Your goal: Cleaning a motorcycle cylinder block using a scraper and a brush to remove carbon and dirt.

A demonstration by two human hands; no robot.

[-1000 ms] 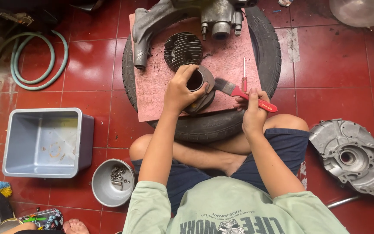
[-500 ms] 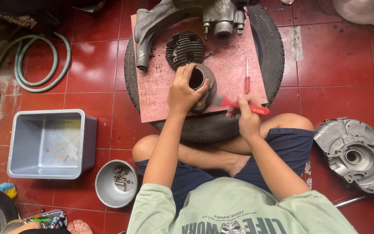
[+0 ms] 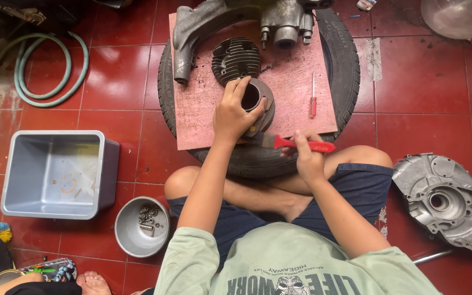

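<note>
We hold a metal ring and a red brush over a board on a tyre.

Near us, our knees hide part of the tyre [image 3: 258, 158]. Our right hand [image 3: 306, 158] is pinched shut on one red brush [image 3: 296, 144], and its bristles are hard to see behind our left hand [image 3: 235, 114]. That hand is wrapped round one round metal cylinder [image 3: 258, 104], with fingers over its rim, on the pink board [image 3: 296, 104]. One small red screwdriver [image 3: 313, 98] lies just beside. Farther off sits one finned metal head [image 3: 236, 59]. The big engine part [image 3: 285, 19] is cut off at the top.
</note>
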